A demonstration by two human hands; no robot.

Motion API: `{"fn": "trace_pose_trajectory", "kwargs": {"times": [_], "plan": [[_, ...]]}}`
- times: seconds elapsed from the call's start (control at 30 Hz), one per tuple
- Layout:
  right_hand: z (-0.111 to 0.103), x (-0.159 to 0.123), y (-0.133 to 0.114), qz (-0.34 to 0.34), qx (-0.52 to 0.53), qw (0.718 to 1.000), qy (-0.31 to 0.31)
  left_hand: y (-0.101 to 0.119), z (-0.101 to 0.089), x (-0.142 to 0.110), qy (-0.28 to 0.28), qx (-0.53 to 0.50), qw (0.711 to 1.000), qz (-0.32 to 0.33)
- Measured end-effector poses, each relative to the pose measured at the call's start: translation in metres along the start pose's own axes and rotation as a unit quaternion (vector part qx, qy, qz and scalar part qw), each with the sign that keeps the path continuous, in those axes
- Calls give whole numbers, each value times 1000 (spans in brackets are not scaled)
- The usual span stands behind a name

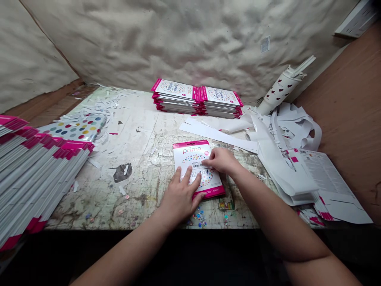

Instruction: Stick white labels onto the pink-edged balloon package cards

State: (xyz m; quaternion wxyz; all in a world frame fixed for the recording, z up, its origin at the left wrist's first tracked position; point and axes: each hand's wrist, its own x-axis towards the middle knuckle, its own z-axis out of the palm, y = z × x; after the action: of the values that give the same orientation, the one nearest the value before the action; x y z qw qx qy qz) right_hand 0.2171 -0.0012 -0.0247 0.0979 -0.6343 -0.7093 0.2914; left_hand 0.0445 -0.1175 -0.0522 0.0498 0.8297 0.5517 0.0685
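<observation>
A flat white balloon packet point(185, 159) with pink bands lies on the table in front of me, marked "prima" and patterned with coloured dots. My left hand point(181, 194) rests on its lower left part, fingers spread and lying flat. At the packet's right edge, my right hand point(222, 160) is closed in a pinch at the end of a small white barcode label point(197, 165). The label lies over the middle of the packet front; whether it is fully stuck down I cannot tell. The right fingertips partly cover its right end.
Two stacks of similar packets point(175, 88) stand at the back. A long row of packets point(44, 174) fills the left side. White backing strips point(268, 155) and a heart-patterned tumbler point(279, 90) are at right. Paper scraps point(98, 107) and confetti point(200, 218) litter the worn tabletop.
</observation>
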Motion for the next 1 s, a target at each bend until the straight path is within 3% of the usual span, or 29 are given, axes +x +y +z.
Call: {"fn": "trace_pose_trajectory", "kwargs": {"times": [0.1,0.2,0.23,0.3,0.37,0.43,0.5,0.57,0.67,0.8,0.87,1.0], "plan": [[1,-20,-7,-56,-110,987,103,1,1,0,7,-1,1000,5],[19,-40,-4,-186,-104,977,26,3,2,0,10,-4,1000,14],[25,-44,0,-196,-106,975,-3,3,2,0,10,-7,1000,13],[34,-47,12,-140,-124,982,-19,1,1,-2,7,-20,1000,10],[36,-45,25,-61,-150,987,10,-5,1,-3,1,-44,999,-8],[36,-43,34,-30,-165,985,42,-14,2,-2,15,-57,995,-82],[37,-42,38,-44,-151,986,45,-22,3,-1,41,-62,982,-175],[40,-44,37,-61,-99,992,38,-24,2,0,57,-114,968,-218],[39,-53,32,-111,107,987,49,-18,-7,0,76,-254,943,-199],[21,-68,29,-207,430,879,21,-16,-21,-2,154,-498,848,-99],[15,-71,32,-207,459,864,-17,-24,-21,0,133,-553,820,-56],[26,-66,36,-161,437,880,-95,-43,-15,4,97,-540,834,-61]]}}
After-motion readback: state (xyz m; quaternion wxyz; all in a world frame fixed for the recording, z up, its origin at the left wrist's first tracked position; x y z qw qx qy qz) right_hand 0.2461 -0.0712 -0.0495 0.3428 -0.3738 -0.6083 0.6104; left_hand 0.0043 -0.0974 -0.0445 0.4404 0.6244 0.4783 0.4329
